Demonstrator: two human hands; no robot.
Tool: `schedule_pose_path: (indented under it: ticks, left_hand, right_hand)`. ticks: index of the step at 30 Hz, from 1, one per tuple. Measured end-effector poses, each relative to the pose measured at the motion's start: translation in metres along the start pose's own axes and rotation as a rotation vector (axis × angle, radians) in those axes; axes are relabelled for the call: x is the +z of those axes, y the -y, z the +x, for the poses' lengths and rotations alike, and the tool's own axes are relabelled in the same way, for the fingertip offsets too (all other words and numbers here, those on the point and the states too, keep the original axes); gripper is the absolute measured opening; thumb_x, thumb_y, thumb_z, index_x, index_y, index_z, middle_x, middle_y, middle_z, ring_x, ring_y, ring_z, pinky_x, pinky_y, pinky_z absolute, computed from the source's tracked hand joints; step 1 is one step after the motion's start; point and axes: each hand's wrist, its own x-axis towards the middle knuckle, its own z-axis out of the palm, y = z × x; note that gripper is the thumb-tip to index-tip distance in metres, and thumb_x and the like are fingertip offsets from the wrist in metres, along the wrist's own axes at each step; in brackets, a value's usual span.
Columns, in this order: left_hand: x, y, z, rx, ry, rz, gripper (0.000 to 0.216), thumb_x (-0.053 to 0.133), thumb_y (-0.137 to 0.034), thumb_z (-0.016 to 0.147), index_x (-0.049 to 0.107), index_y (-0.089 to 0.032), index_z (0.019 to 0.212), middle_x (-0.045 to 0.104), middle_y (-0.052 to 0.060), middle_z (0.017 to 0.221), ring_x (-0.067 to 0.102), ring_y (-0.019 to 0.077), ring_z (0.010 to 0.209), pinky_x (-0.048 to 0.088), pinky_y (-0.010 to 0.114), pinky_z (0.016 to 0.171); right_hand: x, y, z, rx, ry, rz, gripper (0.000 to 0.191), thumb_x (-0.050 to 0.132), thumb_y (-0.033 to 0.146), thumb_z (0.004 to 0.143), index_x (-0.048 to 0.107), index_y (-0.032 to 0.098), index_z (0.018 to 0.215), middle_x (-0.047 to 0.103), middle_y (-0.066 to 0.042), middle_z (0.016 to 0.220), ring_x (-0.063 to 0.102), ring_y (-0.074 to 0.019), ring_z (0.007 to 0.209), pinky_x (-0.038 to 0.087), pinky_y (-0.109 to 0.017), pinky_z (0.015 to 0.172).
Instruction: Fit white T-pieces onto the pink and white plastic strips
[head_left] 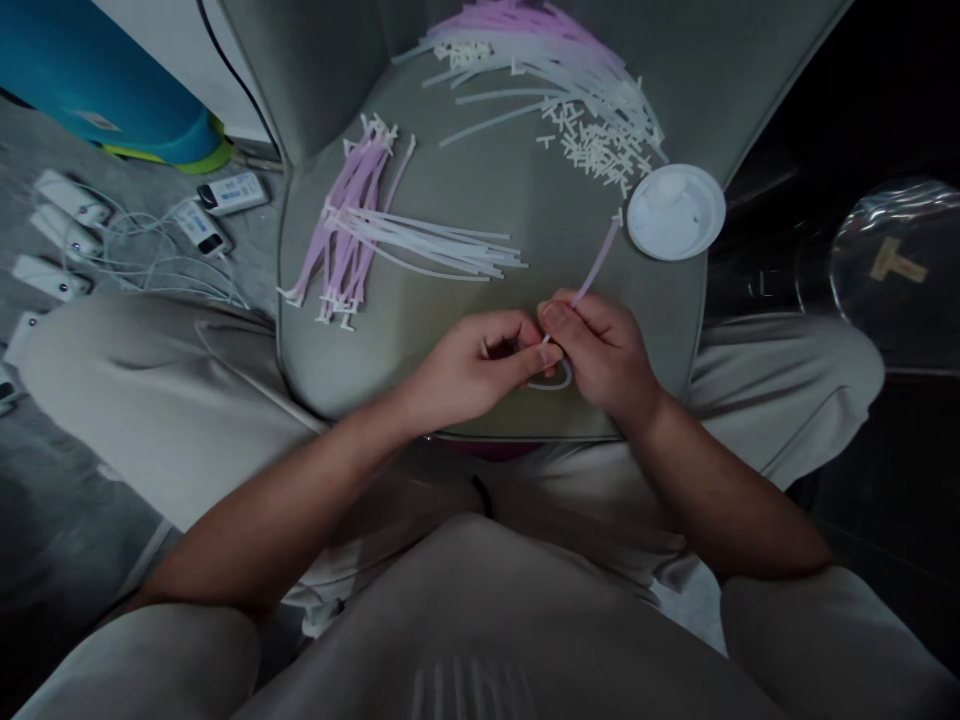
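My right hand (pixel 604 352) pinches a thin pink tube (pixel 598 262) that sticks up from the fingers and carries a small white fitting (pixel 617 217) at its tip. A clear white tube (pixel 564 378) curls in a loop below the fingertips. My left hand (pixel 480 362) is closed on the white tube, its thumb and forefinger against the right hand's fingers. Where the pink and white tubes meet is hidden by the fingers. To the left lies a bunch of pink tubes (pixel 361 180) with white end fittings, and white tubes (pixel 442 245) extend rightward from it.
Everything rests on a grey chair seat (pixel 420 350) between the person's knees. At the back are loose pink and white tubes (pixel 555 50) and a pile of white T-shaped fittings (pixel 604 145). A white bowl (pixel 694 250) sits at the right edge. Cabled white devices (pixel 232 193) lie on the floor.
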Motion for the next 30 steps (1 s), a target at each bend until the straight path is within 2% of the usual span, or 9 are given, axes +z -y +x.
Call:
schedule_pose_path:
  ticks: [9,18,30]
  left_hand:
    - [-0.0024,-0.0017,0.0006,-0.012,0.042,-0.029,0.054,0.068,-0.068,0.081,0.06,-0.017,0.067,0.058,0.001,0.062,0.049,0.0105,0.058,0.038,0.024,0.054]
    - [-0.004,-0.0016,0.0017,-0.006,0.055,-0.029,0.053,0.069,-0.067,0.081,0.062,-0.017,0.067,0.058,0.001,0.061,0.048,0.0099,0.057,0.037,0.024,0.052]
    - [-0.0077,0.003,0.0053,-0.035,0.086,-0.059,0.047,0.076,-0.06,0.078,0.065,-0.015,0.069,0.061,0.001,0.062,0.05,0.01,0.057,0.038,0.025,0.054]
  right_hand:
    - [-0.001,0.0021,-0.0013,0.011,0.018,0.023,0.046,0.058,0.052,0.096,0.05,0.021,0.063,0.046,0.006,0.057,0.042,-0.007,0.051,0.038,-0.024,0.051]
    - [-0.0001,0.0029,-0.0007,0.011,0.004,0.028,0.046,0.058,0.053,0.096,0.051,0.02,0.063,0.047,0.006,0.056,0.044,-0.0064,0.05,0.039,-0.023,0.05]
    - [-0.0016,0.0012,0.0066,0.063,0.101,0.068,0.053,0.058,0.063,0.091,0.05,0.02,0.062,0.046,0.006,0.054,0.042,-0.0058,0.049,0.037,-0.021,0.047]
